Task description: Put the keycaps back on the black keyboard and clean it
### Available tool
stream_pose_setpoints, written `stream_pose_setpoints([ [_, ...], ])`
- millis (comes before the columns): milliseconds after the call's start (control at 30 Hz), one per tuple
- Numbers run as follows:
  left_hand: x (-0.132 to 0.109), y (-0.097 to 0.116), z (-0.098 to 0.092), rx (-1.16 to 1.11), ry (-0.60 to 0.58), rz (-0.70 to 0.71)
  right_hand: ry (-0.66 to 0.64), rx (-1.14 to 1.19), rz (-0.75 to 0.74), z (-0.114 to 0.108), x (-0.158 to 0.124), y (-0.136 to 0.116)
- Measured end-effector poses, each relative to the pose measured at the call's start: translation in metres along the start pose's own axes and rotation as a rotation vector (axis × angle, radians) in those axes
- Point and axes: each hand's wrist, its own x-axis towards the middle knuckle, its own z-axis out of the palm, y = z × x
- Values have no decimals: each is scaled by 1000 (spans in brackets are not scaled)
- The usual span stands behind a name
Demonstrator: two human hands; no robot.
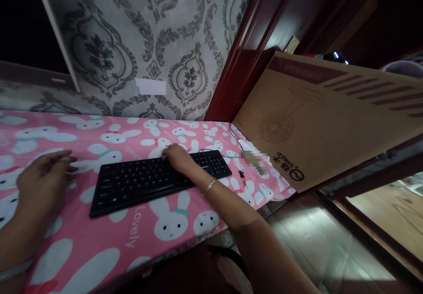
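Observation:
A black keyboard lies at a slant on a pink tablecloth printed with white rabbits. My right hand reaches across its keys from the right, a bracelet on the wrist. The fingers are bent together at the keyboard's far edge, closed on it; their tips are hidden. Off the keyboard's left end, apart from it, my left hand is held over the cloth with its fingers loosely stretched and nothing in them. From behind the keyboard a thin black cable runs off to the right.
A screen stands at the back left before patterned wallpaper. A large cardboard box leans at the right by a dark red wooden post. A blurred item and a small dark plug lie near the table's right end.

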Motion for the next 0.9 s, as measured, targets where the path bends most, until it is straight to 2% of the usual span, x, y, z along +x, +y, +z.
stream_pose_setpoints([
  [67,1,0,0,-7,-7,-4,-10,-78,116,-19,-24,35],
  [133,0,1,1,-13,-11,-5,44,-102,311,-40,-51,67],
  [200,-1,2,2,-23,-11,-7,89,-130,426,-61,-76,95],
  [300,-3,4,3,-30,-16,-17,160,-158,580,-83,-100,123],
  [367,-4,5,3,-23,-17,-14,190,-151,643,-86,-106,130],
  [467,-2,4,3,-13,-21,-15,181,-104,646,-74,-104,125],
  [600,0,4,3,-17,-12,-49,144,-44,584,-50,-101,100],
  [800,4,3,4,-5,-26,-66,212,97,306,-33,-96,67],
  [900,9,-3,3,13,-34,-71,180,78,252,-29,-86,56],
])
